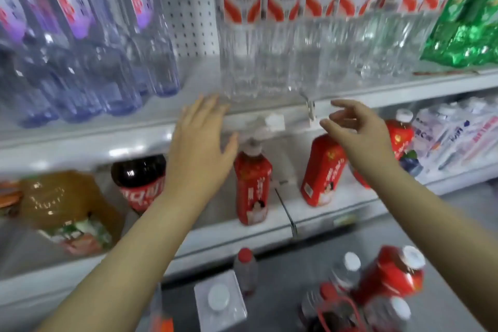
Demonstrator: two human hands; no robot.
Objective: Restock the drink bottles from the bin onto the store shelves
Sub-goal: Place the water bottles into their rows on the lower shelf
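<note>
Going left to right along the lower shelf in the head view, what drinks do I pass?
Amber juice jug → dark cola bottle → upright red bottle → leaning red bottle → white-capped red bottle → white wrapped pack.

Water bottles (239, 48) above juice bottles (252, 186)

Nothing can be read, as blur smears every label. Red marks show on the white labels of the clear water bottles (242, 3) on the upper shelf (377, 91). White script crosses the dark cola bottle (140, 183), and pale characters run down the red bottles (252, 188).
</note>
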